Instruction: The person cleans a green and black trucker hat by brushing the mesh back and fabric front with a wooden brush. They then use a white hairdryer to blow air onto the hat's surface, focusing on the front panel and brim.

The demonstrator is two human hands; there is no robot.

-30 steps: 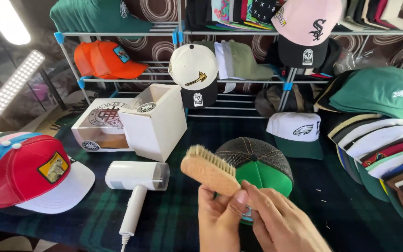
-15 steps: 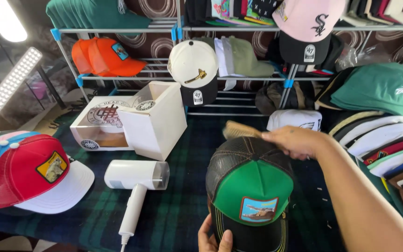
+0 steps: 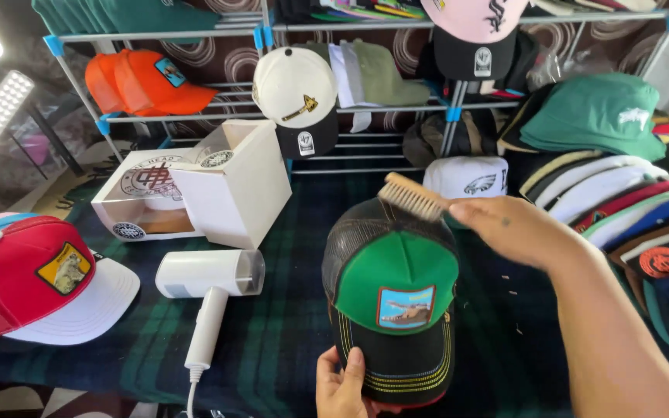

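Largest first: dark green plaid table cover (image 3: 288, 310) spread under everything, beneath both hands. Beyond the hands, metal wire rack (image 3: 272, 31) loaded with caps: orange cap (image 3: 149, 81) far up-left of the right hand, cream cap with black brim (image 3: 296, 89) up-left, pink cap (image 3: 478, 15) straight above. Stack of folded caps (image 3: 621, 209) just right of the right forearm, green hat (image 3: 598, 112) on top of that heap. White cap with bird emblem (image 3: 466, 176) directly behind the right hand.

Left of both hands: open white cardboard box (image 3: 203, 186), well apart. Red and white trucker cap (image 3: 40, 286) far left of the left hand. White handheld steamer (image 3: 207, 286) lying flat, between that red cap and the left hand.

Green and black trucker cap (image 3: 392, 302) held up off the table, brim downward, front patch toward the camera. Left hand (image 3: 342, 387) closed on the brim from below, thumb on the brim's top face. Right hand (image 3: 516, 228) above-right of the cap, wrapped around the end of a wooden brush (image 3: 413, 197). Bristles down, touching the mesh crown at the top rear of the cap.
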